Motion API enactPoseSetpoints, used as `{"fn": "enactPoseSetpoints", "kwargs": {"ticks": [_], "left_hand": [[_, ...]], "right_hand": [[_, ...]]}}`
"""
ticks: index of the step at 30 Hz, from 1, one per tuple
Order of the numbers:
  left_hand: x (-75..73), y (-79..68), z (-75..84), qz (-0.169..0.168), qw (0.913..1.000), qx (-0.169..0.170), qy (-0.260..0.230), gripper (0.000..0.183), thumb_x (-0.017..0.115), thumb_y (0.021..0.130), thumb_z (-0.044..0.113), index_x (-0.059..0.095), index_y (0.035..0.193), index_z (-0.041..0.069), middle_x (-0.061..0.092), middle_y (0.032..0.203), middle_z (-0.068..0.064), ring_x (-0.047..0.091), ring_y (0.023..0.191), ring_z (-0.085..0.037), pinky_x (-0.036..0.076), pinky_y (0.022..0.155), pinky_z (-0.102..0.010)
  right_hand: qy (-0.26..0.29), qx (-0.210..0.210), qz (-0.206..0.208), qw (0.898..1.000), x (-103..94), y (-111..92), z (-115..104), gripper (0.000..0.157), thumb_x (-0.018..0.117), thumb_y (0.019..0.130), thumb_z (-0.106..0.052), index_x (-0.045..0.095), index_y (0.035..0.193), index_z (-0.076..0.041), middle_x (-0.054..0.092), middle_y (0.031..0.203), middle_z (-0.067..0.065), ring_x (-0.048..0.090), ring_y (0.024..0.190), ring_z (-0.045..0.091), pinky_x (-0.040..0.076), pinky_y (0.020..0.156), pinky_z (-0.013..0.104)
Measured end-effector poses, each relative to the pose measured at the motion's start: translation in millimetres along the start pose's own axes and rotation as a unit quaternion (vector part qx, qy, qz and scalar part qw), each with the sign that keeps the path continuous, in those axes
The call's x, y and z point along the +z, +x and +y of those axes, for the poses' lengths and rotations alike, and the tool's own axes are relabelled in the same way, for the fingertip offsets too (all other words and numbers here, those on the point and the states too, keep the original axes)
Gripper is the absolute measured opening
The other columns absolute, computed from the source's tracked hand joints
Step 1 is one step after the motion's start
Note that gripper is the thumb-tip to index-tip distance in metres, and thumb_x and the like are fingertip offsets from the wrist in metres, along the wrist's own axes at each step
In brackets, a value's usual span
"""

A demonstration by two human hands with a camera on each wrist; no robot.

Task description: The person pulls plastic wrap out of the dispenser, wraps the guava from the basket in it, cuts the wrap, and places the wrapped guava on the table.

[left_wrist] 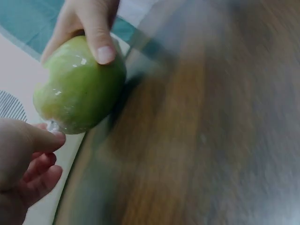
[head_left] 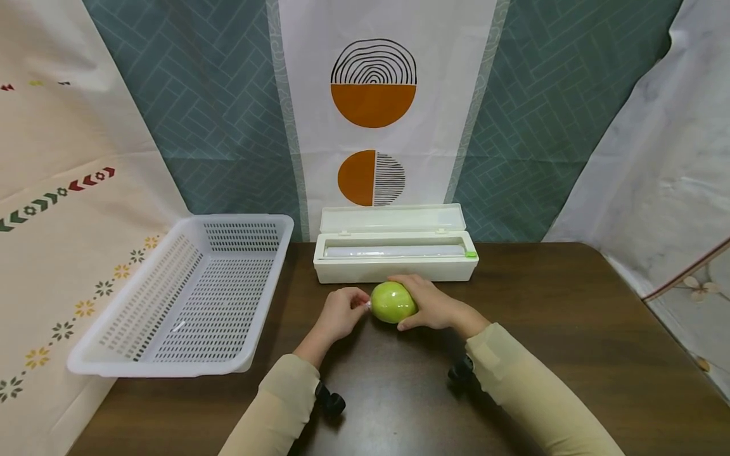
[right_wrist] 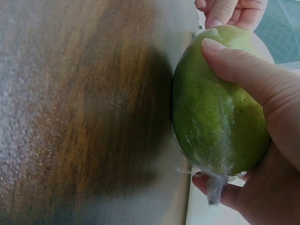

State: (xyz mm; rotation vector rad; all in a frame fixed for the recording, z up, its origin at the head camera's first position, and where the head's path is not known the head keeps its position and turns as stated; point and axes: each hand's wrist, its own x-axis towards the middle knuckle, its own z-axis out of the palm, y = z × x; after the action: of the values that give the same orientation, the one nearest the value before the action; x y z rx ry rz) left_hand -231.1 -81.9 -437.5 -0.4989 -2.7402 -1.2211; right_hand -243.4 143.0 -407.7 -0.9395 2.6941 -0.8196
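A green mango (head_left: 392,303), wrapped in glossy clear film, is held just above or on the table; I cannot tell which. My right hand (head_left: 431,307) grips it from the right, thumb across its near side and fingers round the far side. At the mango's left end, my left hand (head_left: 340,312) pinches a gathered tail of cling film (left_wrist: 53,126) between thumb and forefinger. Another twisted film tail (right_wrist: 215,190) sticks out at the opposite end, near the right-hand fingers. Behind both hands stands a white cling film dispenser (head_left: 393,271) with its lid up and a roll (head_left: 393,251) inside.
To the left, a white perforated plastic basket (head_left: 160,369) stands along the table's left side. The brown wooden table (head_left: 570,316) extends to the right. Patterned cloths hang at the back and sides. Small black cameras (head_left: 333,404) sit at the wrists.
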Motion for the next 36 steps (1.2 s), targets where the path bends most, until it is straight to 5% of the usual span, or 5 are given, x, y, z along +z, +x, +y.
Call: {"fn": "enactPoseSetpoints", "kwargs": {"ticks": [4, 9, 19, 32, 36], "left_hand": [[-1.6, -0.2, 1.7, 0.011, 0.9949, 0.060, 0.081, 0.006, 0.068, 0.085, 0.007, 0.071, 0.090, 0.005, 0.068, 0.087, -0.006, 0.062, 0.080, -0.017, 0.051, 0.071, -0.030], [-5.0, 0.2, 2.5, 0.004, 0.9892, 0.099, 0.109, 0.007, 0.068, 0.085, 0.008, 0.071, 0.089, 0.004, 0.069, 0.089, -0.006, 0.064, 0.084, -0.019, 0.053, 0.075, -0.032], [-8.6, 1.9, -3.3, -0.021, 0.9947, 0.070, 0.072, 0.014, 0.072, 0.082, 0.012, 0.074, 0.094, 0.006, 0.071, 0.091, -0.005, 0.064, 0.083, -0.015, 0.053, 0.073, -0.029], [-3.3, -0.6, -2.7, -0.007, 0.9931, 0.085, 0.081, 0.008, 0.065, 0.088, 0.010, 0.070, 0.091, 0.004, 0.068, 0.091, -0.008, 0.064, 0.090, -0.022, 0.052, 0.081, -0.037], [1.9, -2.8, -4.3, 0.012, 0.9952, 0.062, 0.075, 0.012, 0.065, 0.088, 0.010, 0.072, 0.096, 0.003, 0.070, 0.094, -0.009, 0.065, 0.093, -0.024, 0.052, 0.083, -0.037]], "right_hand": [[0.000, -0.003, 0.001, 1.000, -2.9, 0, -2, 0.091, 0.082, 0.072, -0.027, 0.030, 0.145, -0.012, 0.041, 0.135, 0.016, 0.042, 0.119, 0.032, 0.038, 0.096, 0.054], [0.003, -0.001, 0.001, 1.000, -5.3, -1, -5, 0.090, 0.083, 0.072, -0.025, 0.031, 0.145, -0.013, 0.041, 0.135, 0.016, 0.042, 0.119, 0.032, 0.037, 0.097, 0.053], [-0.001, -0.003, -0.001, 1.000, -3.6, -1, -6, 0.090, 0.082, 0.072, -0.025, 0.031, 0.145, -0.012, 0.040, 0.136, 0.017, 0.041, 0.120, 0.032, 0.037, 0.097, 0.054], [-0.010, -0.005, 0.005, 1.000, -4.0, 0, -5, 0.091, 0.083, 0.071, -0.029, 0.033, 0.145, -0.013, 0.044, 0.135, 0.015, 0.045, 0.119, 0.030, 0.040, 0.095, 0.052], [-0.015, 0.004, 0.005, 1.000, -2.5, 2, -4, 0.095, 0.083, 0.070, -0.034, 0.031, 0.147, -0.014, 0.044, 0.136, 0.016, 0.045, 0.120, 0.030, 0.041, 0.096, 0.051]]}}
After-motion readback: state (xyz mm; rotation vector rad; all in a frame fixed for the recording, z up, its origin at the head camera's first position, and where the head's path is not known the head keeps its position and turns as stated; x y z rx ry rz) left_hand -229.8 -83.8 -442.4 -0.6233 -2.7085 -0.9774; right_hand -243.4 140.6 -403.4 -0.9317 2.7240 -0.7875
